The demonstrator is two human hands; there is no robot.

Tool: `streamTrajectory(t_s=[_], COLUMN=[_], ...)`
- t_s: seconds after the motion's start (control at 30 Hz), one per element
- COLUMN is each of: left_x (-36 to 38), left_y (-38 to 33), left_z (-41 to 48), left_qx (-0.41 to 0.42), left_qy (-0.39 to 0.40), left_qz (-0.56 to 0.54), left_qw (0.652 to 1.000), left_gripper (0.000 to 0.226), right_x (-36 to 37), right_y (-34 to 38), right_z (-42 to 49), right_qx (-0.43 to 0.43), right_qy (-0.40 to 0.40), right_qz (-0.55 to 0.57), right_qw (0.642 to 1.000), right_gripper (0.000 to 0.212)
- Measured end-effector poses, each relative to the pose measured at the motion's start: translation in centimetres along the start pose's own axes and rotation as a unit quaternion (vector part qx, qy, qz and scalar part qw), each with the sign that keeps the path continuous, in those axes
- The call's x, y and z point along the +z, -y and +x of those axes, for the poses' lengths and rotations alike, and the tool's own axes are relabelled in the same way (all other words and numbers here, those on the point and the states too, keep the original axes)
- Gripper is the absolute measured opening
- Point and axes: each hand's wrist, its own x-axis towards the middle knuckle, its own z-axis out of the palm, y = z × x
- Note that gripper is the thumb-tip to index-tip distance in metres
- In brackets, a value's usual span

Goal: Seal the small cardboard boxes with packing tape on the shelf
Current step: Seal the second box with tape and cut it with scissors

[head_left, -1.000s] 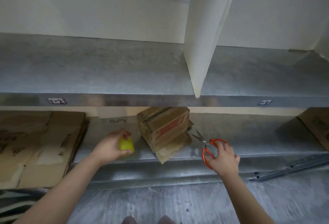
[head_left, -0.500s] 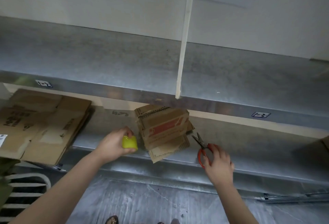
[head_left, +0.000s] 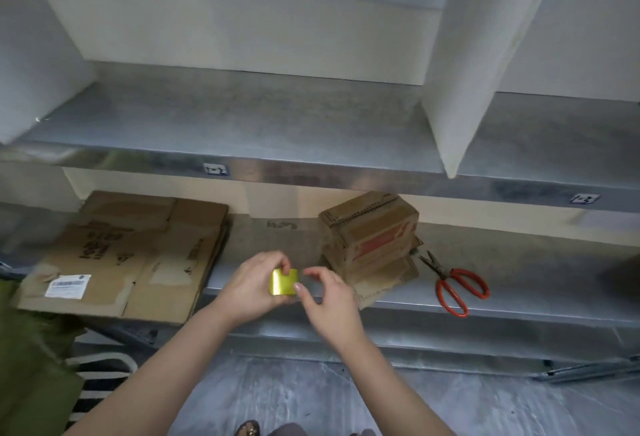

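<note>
Left hand grips one yellow tape roll just left of one stack of small boxes on the shelf. Their red print is possibly lettering, too blurred to read. Right hand has its thumb on the roll and its fingers curled; I cannot tell whether it grips. One pair of scissors lies beside the stack.

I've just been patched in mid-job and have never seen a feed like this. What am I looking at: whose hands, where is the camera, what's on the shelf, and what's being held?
There is no machine here. These are a person's two bare hands, filmed by one wide-angle camera worn on their head, looking forward and down.

The left hand grips a small yellow tape roll. The right hand is at the roll with its thumb against the edge. Whether it pinches a tape end is unclear.

On the lower metal shelf there is a stack of small cardboard boxes. Red-handled scissors lie untouched to the right of the stack, and flattened cardboard lies to its left.
</note>
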Motion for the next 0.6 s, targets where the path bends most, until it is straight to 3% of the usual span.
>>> streamTrajectory(t_s=[0.13, 0.23, 0.33, 0.47, 0.6], left_x=[-2.5, -4.4, -5.7, -6.8, -6.6], left_y=[2.5, 4.9, 7.3, 9.9, 12.1], left_z=[-1.4, -2.0, -2.8, -2.7, -1.0], left_qx=[0.024, 0.045, 0.074, 0.04, -0.001], left_qy=[0.005, 0.07, 0.13, 0.145, 0.115], left_qz=[0.019, 0.048, 0.003, -0.011, 0.049], left_qw=[1.0, 0.995, 0.989, 0.989, 0.992], left_gripper=[0.044, 0.055, 0.056, 0.076, 0.08], right_x=[4.5, 6.9, 8.8, 10.5, 11.7], right_y=[3.3, 4.5, 5.1, 5.3, 6.1], right_z=[1.0, 1.7, 2.6, 3.2, 3.2], right_qx=[0.045, 0.075, 0.078, 0.06, 0.006], right_qy=[-0.052, -0.072, -0.08, -0.082, -0.066], right_qz=[0.088, 0.124, 0.136, 0.12, 0.077], right_qw=[0.994, 0.987, 0.984, 0.988, 0.995], right_gripper=[0.008, 0.019, 0.021, 0.023, 0.027])
